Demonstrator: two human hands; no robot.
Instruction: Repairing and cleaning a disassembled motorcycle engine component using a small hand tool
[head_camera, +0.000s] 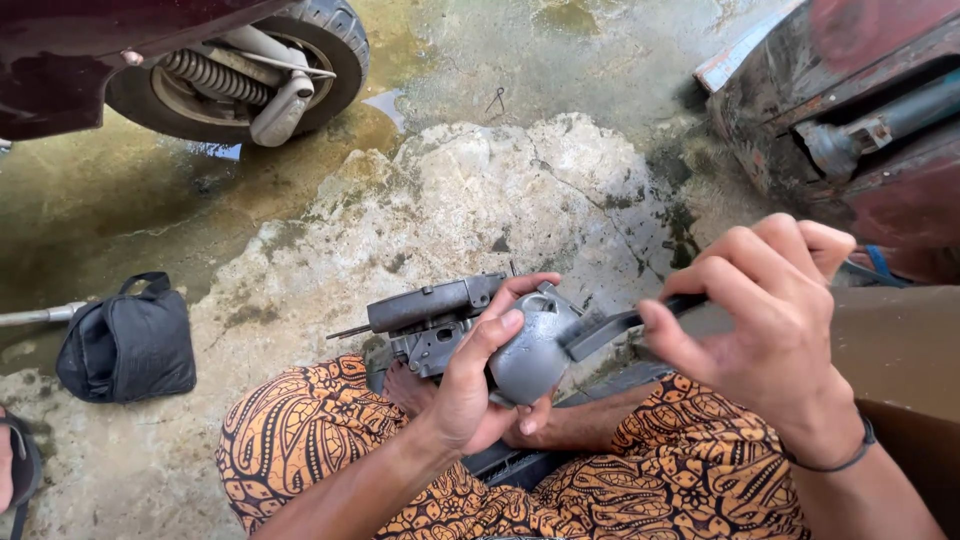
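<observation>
I see soft, even daylight with no hard shadows. The pale concrete floor (480, 190) reads bright, nearly washed out at centre. A wet patch beside the scooter wheel (250, 70) shines with sky glare. Focus is sharp in the middle; the wide lens bends the edges, and the corners look darker.

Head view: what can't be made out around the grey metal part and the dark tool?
- Grey metal part: the side against the palm is covered by the left hand.
- Dark tool: its handle end is hidden inside the right hand.
- Scooter wheel: cut off by the top edge and bodywork.
- Black bag: contents hidden.
</observation>
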